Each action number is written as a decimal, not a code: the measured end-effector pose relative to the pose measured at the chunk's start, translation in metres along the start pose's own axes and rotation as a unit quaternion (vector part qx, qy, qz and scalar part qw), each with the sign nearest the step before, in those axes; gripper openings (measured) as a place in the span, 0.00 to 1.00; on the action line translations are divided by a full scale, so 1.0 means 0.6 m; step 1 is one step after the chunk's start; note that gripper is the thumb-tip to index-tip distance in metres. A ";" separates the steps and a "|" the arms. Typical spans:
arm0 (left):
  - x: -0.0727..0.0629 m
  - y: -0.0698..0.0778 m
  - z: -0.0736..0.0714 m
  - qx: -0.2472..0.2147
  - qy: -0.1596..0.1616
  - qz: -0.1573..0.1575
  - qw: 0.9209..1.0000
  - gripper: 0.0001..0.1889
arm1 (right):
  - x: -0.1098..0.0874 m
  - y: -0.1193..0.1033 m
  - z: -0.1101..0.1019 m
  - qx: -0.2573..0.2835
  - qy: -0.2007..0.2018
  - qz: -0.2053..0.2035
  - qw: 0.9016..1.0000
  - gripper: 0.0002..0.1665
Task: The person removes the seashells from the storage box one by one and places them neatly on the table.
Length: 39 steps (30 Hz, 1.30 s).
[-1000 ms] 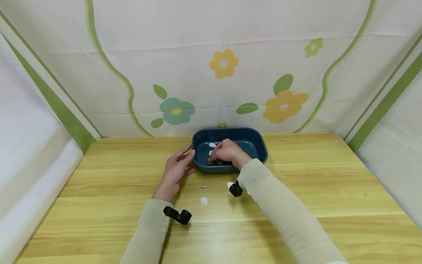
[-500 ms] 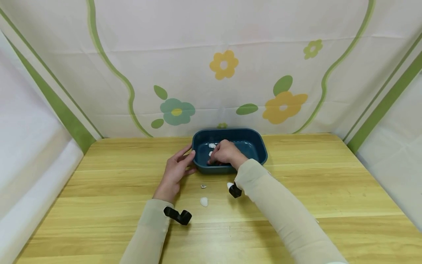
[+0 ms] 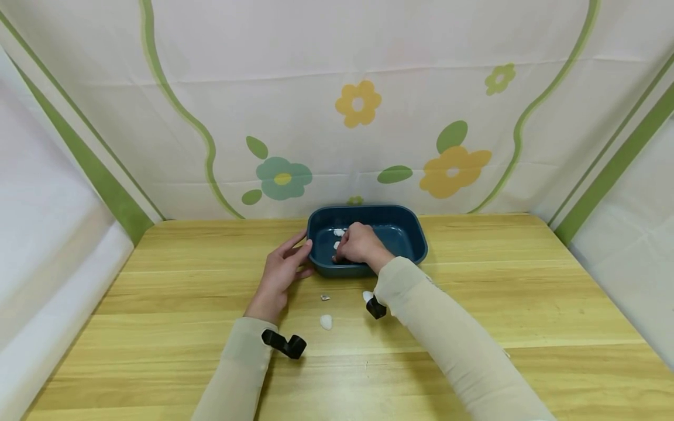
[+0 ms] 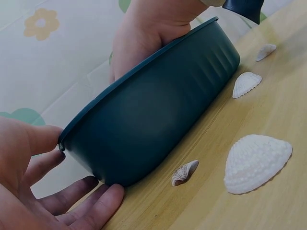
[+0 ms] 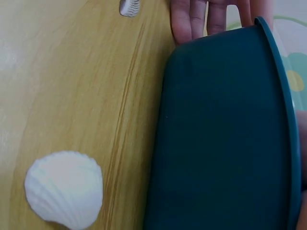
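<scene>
A dark blue plastic basin (image 3: 416, 234) stands at the back of the table. My left hand (image 3: 279, 273) touches its left end, the thumb at the rim and the other fingers spread along the outer wall, as the left wrist view shows. Inside the basin, my right hand (image 3: 360, 242) reaches down with bent fingers over a small brownish seashell (image 3: 334, 259), mostly hidden by the fingertips. White seashells (image 3: 339, 232) lie beside these fingers on the basin floor. In the right wrist view the basin wall hides most of the right hand.
In front of the basin lie a small brownish seashell (image 4: 184, 173), a large white seashell (image 4: 257, 164), another white seashell (image 5: 64, 189) and a smaller one (image 4: 265, 52) farther right. A flowered cloth (image 3: 210, 88) hangs directly behind the wooden table (image 3: 174, 280).
My right hand has shifted very slightly inside the basin, its fingers staying near the same spot. My left hand, the basin and the seashells on the table stay put.
</scene>
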<state>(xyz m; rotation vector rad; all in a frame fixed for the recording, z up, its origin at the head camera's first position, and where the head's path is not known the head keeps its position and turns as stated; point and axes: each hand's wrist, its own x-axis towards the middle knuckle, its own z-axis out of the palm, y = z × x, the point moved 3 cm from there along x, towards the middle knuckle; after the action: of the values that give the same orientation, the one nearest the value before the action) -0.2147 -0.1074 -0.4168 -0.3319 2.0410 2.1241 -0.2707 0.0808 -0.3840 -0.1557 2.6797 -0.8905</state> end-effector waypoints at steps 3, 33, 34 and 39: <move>0.000 0.000 0.000 0.000 0.000 -0.001 1.000 0.24 | -0.002 -0.003 0.001 -0.003 -0.002 -0.004 1.000 0.06; 0.001 0.000 -0.001 -0.004 -0.001 -0.001 1.000 0.24 | -0.004 0.002 -0.002 0.017 0.004 -0.013 1.000 0.07; 0.001 0.000 -0.001 -0.004 -0.002 -0.001 1.000 0.24 | -0.005 0.002 -0.002 0.024 0.002 -0.010 1.000 0.07; 0.000 0.001 -0.002 -0.002 -0.004 -0.003 1.000 0.24 | -0.005 0.005 -0.005 0.062 -0.009 0.001 0.998 0.05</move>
<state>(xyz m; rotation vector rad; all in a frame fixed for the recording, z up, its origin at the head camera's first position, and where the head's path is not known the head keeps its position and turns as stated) -0.2149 -0.1083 -0.4161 -0.3287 2.0300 2.1225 -0.2688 0.0851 -0.3828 -0.1331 2.5981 -1.0477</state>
